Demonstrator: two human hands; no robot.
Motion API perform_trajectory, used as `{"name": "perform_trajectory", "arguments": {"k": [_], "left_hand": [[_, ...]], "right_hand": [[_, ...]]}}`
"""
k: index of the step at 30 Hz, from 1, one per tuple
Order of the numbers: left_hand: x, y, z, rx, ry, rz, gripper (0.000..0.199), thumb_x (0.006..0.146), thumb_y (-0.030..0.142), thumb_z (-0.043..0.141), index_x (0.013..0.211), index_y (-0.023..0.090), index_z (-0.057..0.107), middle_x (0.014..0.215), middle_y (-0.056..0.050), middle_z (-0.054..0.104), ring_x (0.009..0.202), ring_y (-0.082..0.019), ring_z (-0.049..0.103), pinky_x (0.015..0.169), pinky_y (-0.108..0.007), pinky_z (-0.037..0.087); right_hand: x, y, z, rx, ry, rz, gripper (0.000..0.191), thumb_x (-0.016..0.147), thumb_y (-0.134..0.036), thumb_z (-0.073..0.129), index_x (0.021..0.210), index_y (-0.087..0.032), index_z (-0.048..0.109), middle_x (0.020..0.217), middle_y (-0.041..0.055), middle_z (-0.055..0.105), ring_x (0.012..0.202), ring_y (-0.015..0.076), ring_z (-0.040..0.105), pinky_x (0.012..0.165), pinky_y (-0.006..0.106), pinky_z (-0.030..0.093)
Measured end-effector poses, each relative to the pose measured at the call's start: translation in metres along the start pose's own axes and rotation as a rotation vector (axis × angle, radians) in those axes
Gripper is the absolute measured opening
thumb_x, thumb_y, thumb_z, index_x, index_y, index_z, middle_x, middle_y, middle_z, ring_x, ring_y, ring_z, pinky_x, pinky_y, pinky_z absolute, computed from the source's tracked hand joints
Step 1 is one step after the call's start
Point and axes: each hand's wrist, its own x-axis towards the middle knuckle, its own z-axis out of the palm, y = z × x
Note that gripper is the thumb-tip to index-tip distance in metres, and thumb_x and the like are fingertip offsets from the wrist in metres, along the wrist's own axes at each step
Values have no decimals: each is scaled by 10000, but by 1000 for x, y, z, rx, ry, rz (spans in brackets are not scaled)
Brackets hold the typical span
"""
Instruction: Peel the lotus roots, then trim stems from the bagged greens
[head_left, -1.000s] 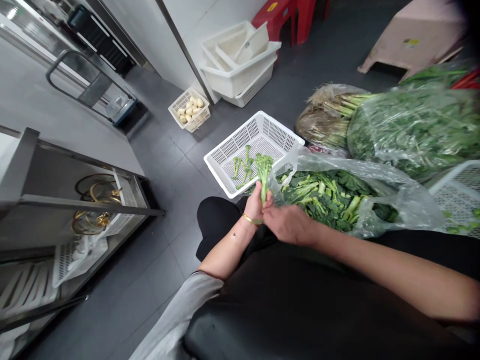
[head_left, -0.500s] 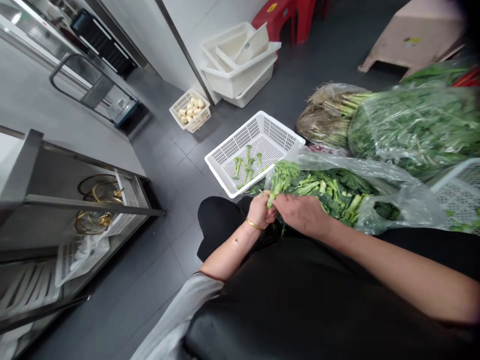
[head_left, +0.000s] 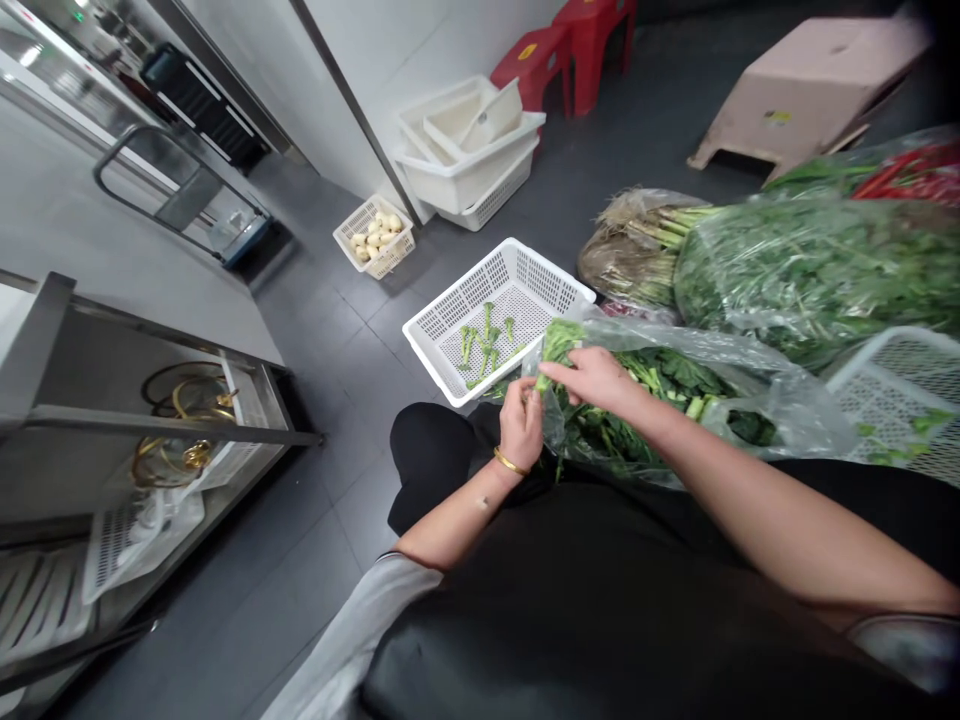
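Note:
A green broccolini stalk (head_left: 559, 341) is held upright over the open bag, its head near the basket's corner. My left hand (head_left: 521, 425) is closed with its fingertips at the stalk's lower end. My right hand (head_left: 604, 380) is closed on the stem just above, thumb pointing left. Under my right forearm lies a clear plastic bag (head_left: 795, 420) full of leafy green stems (head_left: 679, 370). Beyond my knee stands a white perforated basket (head_left: 427, 340) with several short broccolini pieces (head_left: 487, 340) inside.
Bagged greens (head_left: 817, 260) and a bundle of rooted stalks (head_left: 634, 250) lie at the right, beside a white crate (head_left: 900, 370). Farther off are a small basket of pale vegetables (head_left: 375, 240), stacked white bins (head_left: 457, 170), red stools (head_left: 536, 65) and a pink stool (head_left: 802, 90). A metal shelf (head_left: 172, 415) stands left.
My right hand has shifted up along the broccolini and its fingers have opened out somewhat. My left hand has turned more upright at the stem's base. The whole view has shifted slightly.

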Motion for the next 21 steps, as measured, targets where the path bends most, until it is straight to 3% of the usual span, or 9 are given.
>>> {"name": "perform_trajectory", "arguments": {"k": [4,7,8,10,12,14,16,18,21], "left_hand": [[10,1,5,-83,-114,-115,300,820,420,667,925,199,493,556,88,430,385,-48,325,378,-159,211],[17,11,5,-168,-97,-206,309,812,411,675,935,193,494,549,94,393,365,-31,280,365,-150,158],[17,15,5,-194,-110,-218,321,806,412,682,951,193,499,561,89,406,370,-30,292,365,-148,160],[12,20,5,-219,-192,-226,352,790,428,694,981,198,508,577,81,426,378,-33,306,362,-147,166],[6,21,6,-185,-275,-206,376,780,459,694,990,207,511,576,80,437,376,-38,308,355,-148,174],[2,17,7,-94,-304,-174,379,765,470,704,949,209,500,584,71,474,386,-48,358,357,-152,208],[3,11,9,-6,-269,-139,360,761,449,715,873,200,480,611,49,527,421,-65,435,373,-160,259],[9,6,9,14,-205,-131,318,794,414,686,805,194,457,609,40,533,433,-73,456,389,-172,285],[19,4,7,-29,-111,-113,240,863,359,596,760,178,476,547,44,483,412,-59,404,406,-176,294]], "right_hand": [[-23,5,36,-54,136,-270,286,912,-341,433,716,-198,586,601,35,645,579,167,598,596,269,421],[-48,17,50,-150,80,-520,306,928,-327,412,733,-193,606,714,89,673,675,186,623,599,278,417],[-50,21,47,-123,24,-519,313,930,-342,419,723,-195,603,695,82,668,658,182,621,584,275,420],[-40,28,30,45,-50,-366,306,924,-395,440,752,-198,598,606,40,639,556,162,599,525,263,429],[-20,31,8,283,-85,-190,296,910,-452,468,866,-190,600,546,0,618,472,151,578,469,254,439],[-1,28,-7,419,-104,-109,319,885,-486,518,938,-178,583,524,-13,617,437,150,574,448,256,450],[8,22,-7,370,-98,-73,288,876,-469,544,881,-182,574,497,-11,606,417,149,562,449,258,448],[2,15,7,186,-21,-88,245,902,-409,503,816,-190,572,502,2,608,429,155,561,466,261,435],[-23,11,34,-115,89,-346,256,929,-314,417,805,-184,599,643,71,672,580,194,631,550,281,436]]}}
